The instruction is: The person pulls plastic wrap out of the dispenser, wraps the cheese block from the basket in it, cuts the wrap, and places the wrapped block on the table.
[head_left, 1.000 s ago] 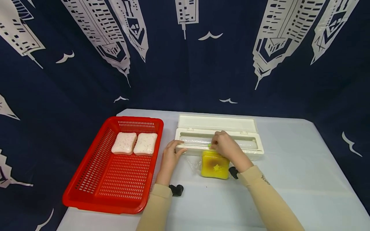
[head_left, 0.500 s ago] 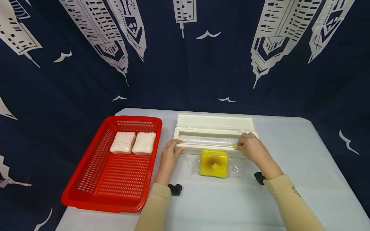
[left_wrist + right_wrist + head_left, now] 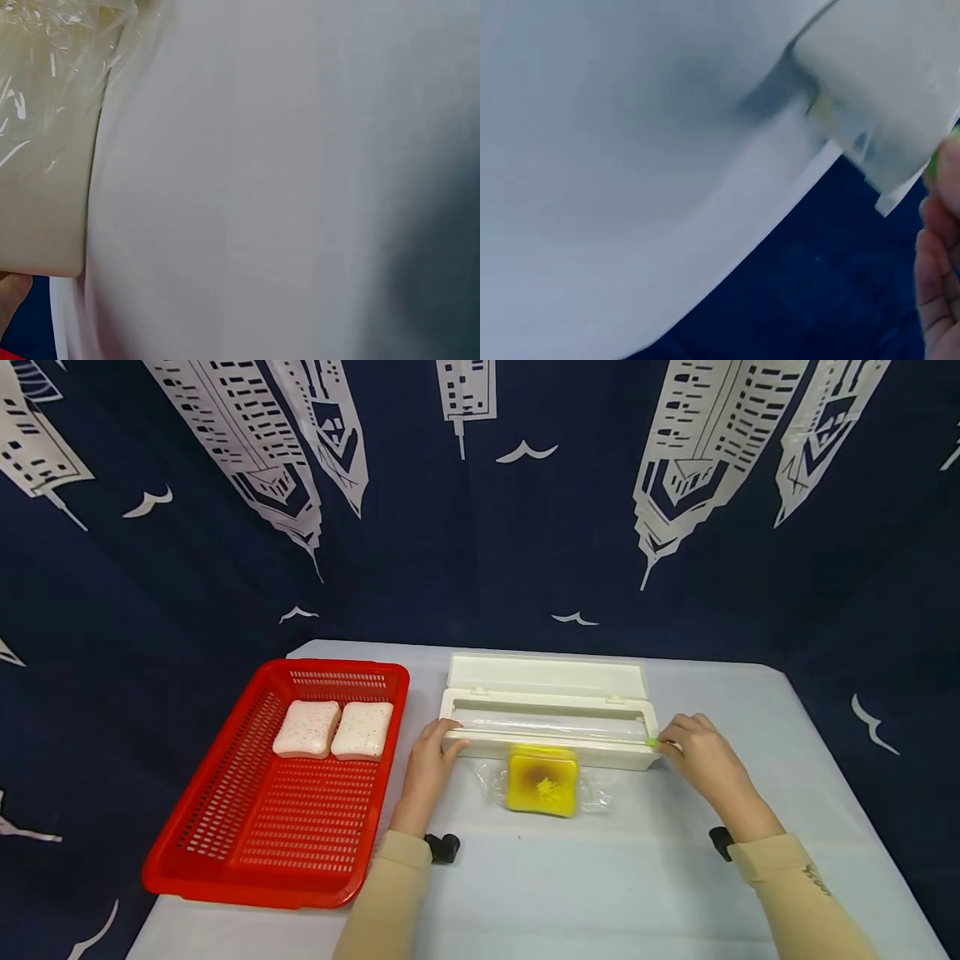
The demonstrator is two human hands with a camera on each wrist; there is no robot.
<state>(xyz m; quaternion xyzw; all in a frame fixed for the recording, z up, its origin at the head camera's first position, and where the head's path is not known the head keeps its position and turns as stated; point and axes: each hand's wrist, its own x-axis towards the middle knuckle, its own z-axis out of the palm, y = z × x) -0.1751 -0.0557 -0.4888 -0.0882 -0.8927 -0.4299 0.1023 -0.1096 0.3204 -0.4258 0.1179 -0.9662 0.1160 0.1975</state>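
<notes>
A white cling film dispenser point(image 3: 618, 756) lies with its lid point(image 3: 547, 675) swung up at the back and a film roll point(image 3: 555, 722) inside. My left hand point(image 3: 423, 772) grips its left front corner, thumb against the front wall. At the other end my right hand point(image 3: 705, 764) pinches the small green cutter slider point(image 3: 652, 742), which the right wrist view catches only partly, beside the fingers point(image 3: 930, 277). Against the dispenser's front sits a yellow toy bread slice point(image 3: 542, 783), with clear film point(image 3: 595, 795) spreading from both sides.
To the left stands a red perforated basket point(image 3: 375, 835) holding two white speckled bread slices point(image 3: 306, 728) point(image 3: 362, 731). White cloth covers the table point(image 3: 600, 885). Behind it hangs a dark blue curtain point(image 3: 480, 568) with printed white buildings.
My right hand has slid the green cutter from the middle of the dispenser to its right end. The left hand keeps its hold on the left corner. The view has shifted slightly.
</notes>
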